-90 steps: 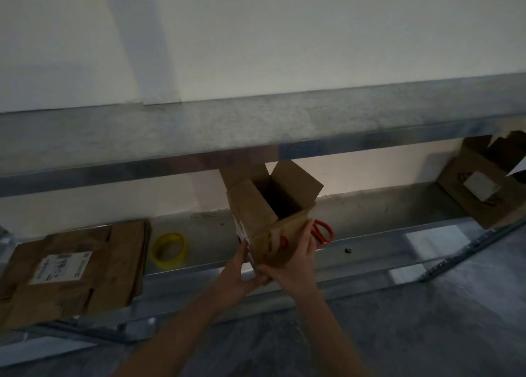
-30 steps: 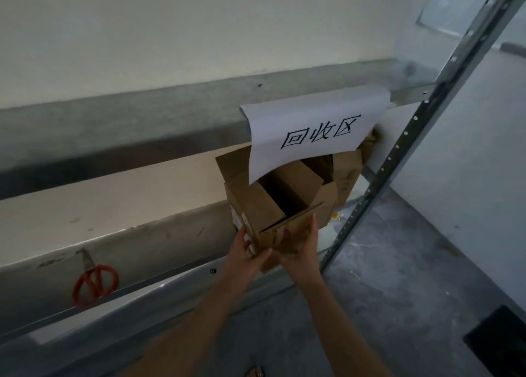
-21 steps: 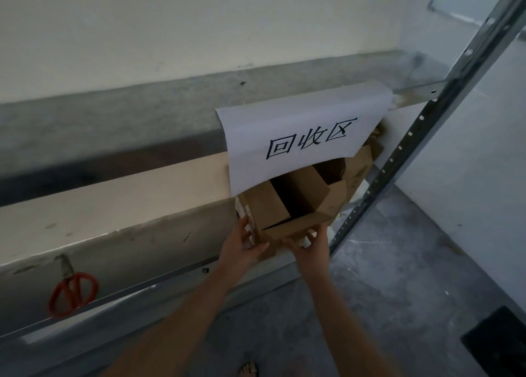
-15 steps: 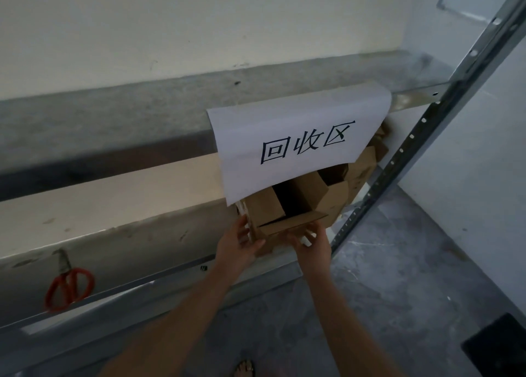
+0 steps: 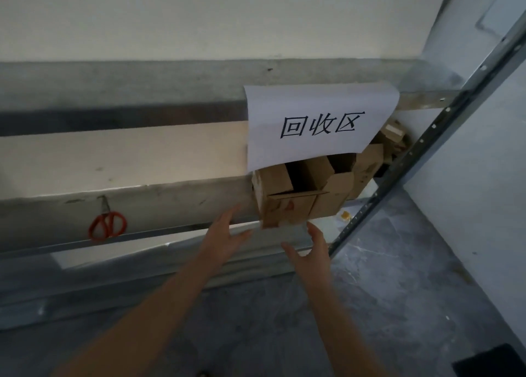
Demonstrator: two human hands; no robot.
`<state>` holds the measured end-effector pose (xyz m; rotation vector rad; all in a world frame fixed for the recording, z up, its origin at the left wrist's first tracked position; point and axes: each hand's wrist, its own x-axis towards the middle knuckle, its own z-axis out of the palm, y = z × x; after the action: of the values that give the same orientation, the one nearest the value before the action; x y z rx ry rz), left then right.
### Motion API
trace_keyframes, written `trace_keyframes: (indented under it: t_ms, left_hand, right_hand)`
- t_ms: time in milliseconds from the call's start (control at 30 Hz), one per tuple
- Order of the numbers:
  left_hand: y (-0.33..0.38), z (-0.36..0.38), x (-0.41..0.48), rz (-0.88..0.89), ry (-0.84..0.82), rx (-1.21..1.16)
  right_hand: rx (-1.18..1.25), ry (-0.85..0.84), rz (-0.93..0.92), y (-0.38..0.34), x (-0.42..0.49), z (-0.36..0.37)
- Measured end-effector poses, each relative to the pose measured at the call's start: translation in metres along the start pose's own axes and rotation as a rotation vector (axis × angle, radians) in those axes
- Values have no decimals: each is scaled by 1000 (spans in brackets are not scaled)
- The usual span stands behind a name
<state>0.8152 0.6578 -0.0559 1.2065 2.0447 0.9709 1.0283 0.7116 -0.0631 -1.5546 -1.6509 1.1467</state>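
Centre of frame: open cardboard box (image 5: 296, 206) on lower shelf (image 5: 176, 203), under paper sign (image 5: 318, 123). Just below, left hand (image 5: 225, 235) and right hand (image 5: 311, 252), fingers (image 5: 232, 215) spread wide, holding nothing, not touching the box.

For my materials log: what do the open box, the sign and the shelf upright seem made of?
Open box: likely brown corrugated cardboard, matte, with creased flaps.
Sign: seemingly thin white paper, curling over the beam, black print.
Shelf upright: probably steel, dull grey, with punched holes.
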Motion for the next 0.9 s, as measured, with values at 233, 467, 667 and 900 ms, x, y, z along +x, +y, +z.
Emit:
trace_keyframes:
  t_ms: [233,467,667,900]
  left_hand:
    - [-61,-127,-51,344,-63,822]
    - [-172,-320,-108,307,62,1001]
    - [-263,-464,-173,151,140,954]
    - [-376,-597,-225,2,218,930]
  right_hand:
    - [-426,-171,-383,-59,-79,101]
    - [-734,-238,-742,-163,-158,272]
    - [-712,-314,-835,-244,-245,418]
    - [-688,-542,-898,-304,-318,574]
